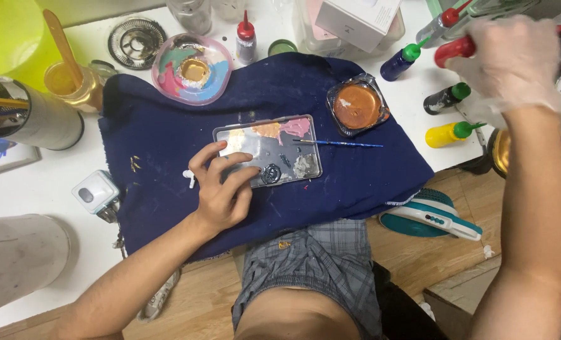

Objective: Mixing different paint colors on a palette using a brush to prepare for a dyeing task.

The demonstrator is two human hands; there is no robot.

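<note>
Navy cloth (167, 132) mid-scene, bare left hand (220, 189) half-curled steadying the paint-smeared tray (258, 148), gloved right hand (513, 63) far right gripping a red-capped bottle (454, 50), brush (340, 143) lying unused.

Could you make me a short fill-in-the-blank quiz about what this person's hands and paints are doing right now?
1. The left hand rests on the rectangular palette tray, which lies on a dark ____ cloth.
2. The right hand, in a thin clear glove, grips a squeeze bottle with a ____ cap.
3. The thin blue paintbrush lies on the cloth, to the ____ of the tray.
4. The yellow squeeze bottle has a ____ cap.

Missing words: blue; red; right; green
</note>
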